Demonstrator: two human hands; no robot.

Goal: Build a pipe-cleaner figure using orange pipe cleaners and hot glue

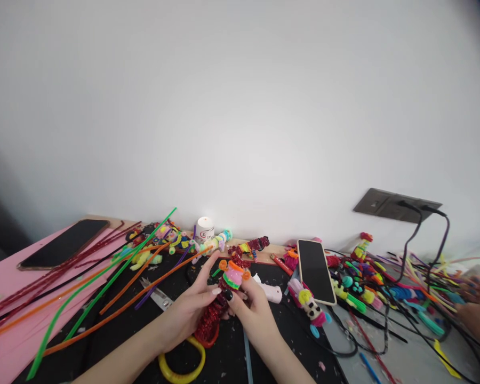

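My left hand (183,317) and my right hand (258,309) meet over the black mat (124,352). Between them they hold a pipe-cleaner figure (234,276) with a pink, green and orange top and a glittery dark red lower part. Fingers of both hands are closed around it, and they partly hide its middle. Scissors (183,377) with yellow handles lie beneath my left forearm, their blades pointing up and left. Just beyond my right hand rests a pale pink and white tool, possibly a glue gun (271,292). Another dark red pipe-cleaner figure (250,248) lies behind the hands.
Long green, orange and red pipe cleaners (100,288) spread across the left. Phones lie on the pink sheet (32,314) and right of centre (317,272). A white paper cup (205,229) stands by the wall. Cables hang from the socket (396,204). Another person's hand (478,314) is at right.
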